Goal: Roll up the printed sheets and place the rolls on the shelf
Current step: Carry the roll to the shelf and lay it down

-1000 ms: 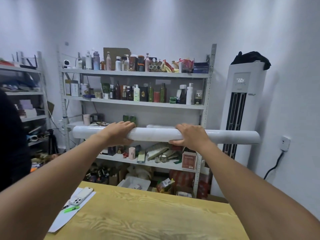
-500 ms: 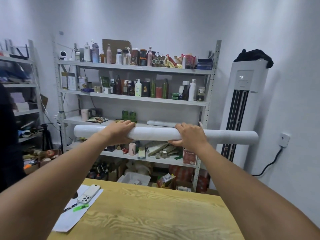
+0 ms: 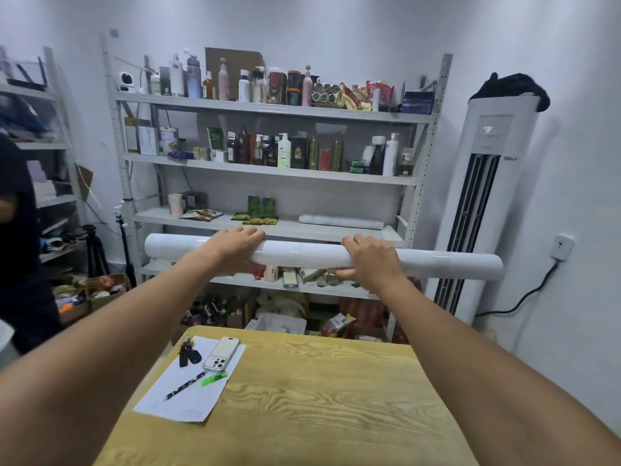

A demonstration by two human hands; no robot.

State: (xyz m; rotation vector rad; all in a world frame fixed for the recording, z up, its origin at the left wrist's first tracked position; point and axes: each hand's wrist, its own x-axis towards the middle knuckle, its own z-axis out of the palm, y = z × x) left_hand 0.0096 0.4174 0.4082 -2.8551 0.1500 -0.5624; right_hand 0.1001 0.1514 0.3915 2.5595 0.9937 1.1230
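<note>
Item: long white roll [image 3: 302,255] of printed sheet, held level in the air in front of the grey metal shelf [image 3: 268,111], above the far edge of the wooden table [image 3: 302,398]. Its print is not legible; the surface reads as plain glossy white.

Left hand [image 3: 235,245]: wrapped over the top of the roll left of its middle, fingers curled across it; the thumb is hidden beneath. Right hand [image 3: 368,260]: clasped around the roll right of its middle, fingertips [image 3: 339,273] showing under it. Both forearms run out of the lower corners, cut off by the frame.

Second roll [image 3: 341,222]: shorter, white, lying on the third board of the shelf, toward the right; the held roll hangs just below and in front of that board and covers part of its front edge.

Shelf contents: bottles, boxes and packets on the upper boards, labels too small to read. The lower boards are partly blocked by the roll and hands.

Table: a sheet of paper [image 3: 188,381] at the left carrying a phone [image 3: 221,353], face down, a set of keys [image 3: 188,353], a pen [image 3: 184,385] and a green object, possibly a marker [image 3: 213,378].

Right of shelf: tall white air conditioner [image 3: 484,196], a dark bundle [image 3: 510,89] on top. Left edge: a person in dark clothing [image 3: 16,230], mostly cut off.
</note>
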